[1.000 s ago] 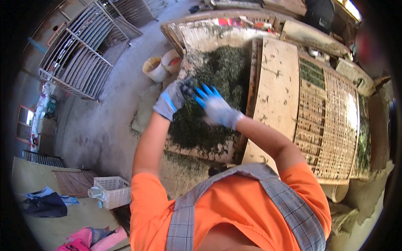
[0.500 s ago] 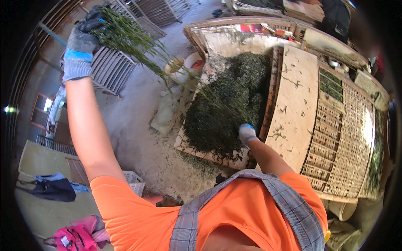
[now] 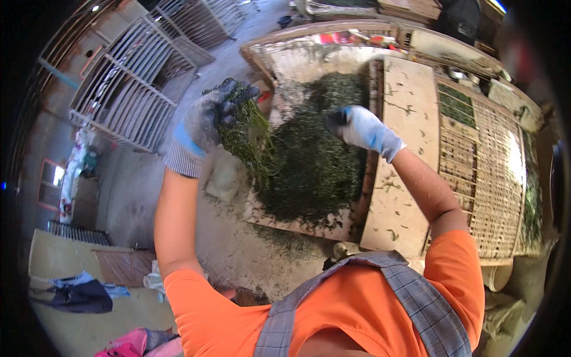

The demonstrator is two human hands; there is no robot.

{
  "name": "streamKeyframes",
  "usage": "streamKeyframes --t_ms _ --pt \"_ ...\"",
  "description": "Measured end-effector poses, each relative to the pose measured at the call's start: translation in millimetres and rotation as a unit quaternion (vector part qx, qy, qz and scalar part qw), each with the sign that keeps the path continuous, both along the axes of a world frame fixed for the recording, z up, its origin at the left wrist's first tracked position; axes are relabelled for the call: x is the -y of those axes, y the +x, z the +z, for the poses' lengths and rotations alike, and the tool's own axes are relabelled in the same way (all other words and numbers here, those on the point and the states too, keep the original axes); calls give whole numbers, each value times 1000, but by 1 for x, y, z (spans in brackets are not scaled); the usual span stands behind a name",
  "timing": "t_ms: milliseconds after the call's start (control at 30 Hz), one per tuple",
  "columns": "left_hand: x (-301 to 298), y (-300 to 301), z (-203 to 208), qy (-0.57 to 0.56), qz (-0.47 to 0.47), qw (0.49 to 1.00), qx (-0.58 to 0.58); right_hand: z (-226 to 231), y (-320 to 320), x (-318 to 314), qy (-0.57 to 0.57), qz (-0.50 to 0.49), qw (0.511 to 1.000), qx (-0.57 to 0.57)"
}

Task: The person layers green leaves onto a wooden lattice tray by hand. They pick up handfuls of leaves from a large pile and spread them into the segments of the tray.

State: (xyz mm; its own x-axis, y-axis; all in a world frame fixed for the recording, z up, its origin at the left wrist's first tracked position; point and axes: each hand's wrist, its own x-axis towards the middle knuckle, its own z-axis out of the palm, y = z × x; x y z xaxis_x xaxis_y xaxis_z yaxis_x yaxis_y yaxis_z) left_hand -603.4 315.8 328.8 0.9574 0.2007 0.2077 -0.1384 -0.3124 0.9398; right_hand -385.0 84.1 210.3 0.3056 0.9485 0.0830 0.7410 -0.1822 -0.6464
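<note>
My left hand (image 3: pixel 223 113), in a grey glove with a dark coated palm and a blue band, is closed on a bunch of stringy green leaves (image 3: pixel 250 140). The bunch hangs down toward the left edge of a dark green heap (image 3: pixel 321 160) of similar plant matter. My right hand (image 3: pixel 360 128), gloved in white with blue and dark fingertips, is above the right part of the heap. Its fingers are blurred by motion, so their grip does not show. The heap lies on a pale, stained board (image 3: pixel 279 217).
Right of the heap are a pale board (image 3: pixel 406 149) with scattered leaf bits and a woven lattice rack (image 3: pixel 496 166). Slatted racks (image 3: pixel 128 83) stand at the left. A whitish sack (image 3: pixel 224 178) lies on the floor beside the heap; dark cloth (image 3: pixel 80 296) lies at lower left.
My left hand has come down and right from high at the upper left, still holding the green bunch. My right hand has lifted from the heap's lower right edge and moved farther up.
</note>
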Motion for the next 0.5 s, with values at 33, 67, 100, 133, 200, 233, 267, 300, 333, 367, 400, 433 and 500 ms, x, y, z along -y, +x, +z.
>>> streamKeyframes --t_ms 33,67,100,133,200,233,267,300,333,367,400,433,500 --pt "16 10 -12 109 4 994 30 4 4 11 95 25 928 -359" --pt "34 21 -24 54 -12 998 31 4 4 14 127 63 937 -320" --pt "51 28 -35 -1 -24 999 31 8 0 19 86 169 828 -528" --pt "66 43 -45 -210 -62 976 -1 -2 -15 21 130 179 795 -565" --pt "121 90 -52 -400 -66 910 -85 -17 -35 38 226 191 723 -624" --pt "163 105 -59 -390 -18 912 -125 -23 -35 54 246 183 577 -757" --pt "198 116 -65 -376 30 911 -164 -35 -17 69 266 254 484 -794" --pt "223 121 -71 -342 -12 913 -220 -44 0 87 277 325 383 -819" --pt "247 131 -85 -365 -1 893 -263 -40 11 110 295 160 430 -838" --pt "268 151 -99 -335 -29 888 -313 -60 31 133 330 101 532 -773" --pt "289 169 -122 -319 -26 882 -345 -79 55 161 300 47 566 -767" --pt "318 189 -135 -360 -44 853 -374 -98 89 199 271 -12 600 -753" --pt "372 234 -170 -301 -118 871 -371 -122 161 281 301 42 523 -796"
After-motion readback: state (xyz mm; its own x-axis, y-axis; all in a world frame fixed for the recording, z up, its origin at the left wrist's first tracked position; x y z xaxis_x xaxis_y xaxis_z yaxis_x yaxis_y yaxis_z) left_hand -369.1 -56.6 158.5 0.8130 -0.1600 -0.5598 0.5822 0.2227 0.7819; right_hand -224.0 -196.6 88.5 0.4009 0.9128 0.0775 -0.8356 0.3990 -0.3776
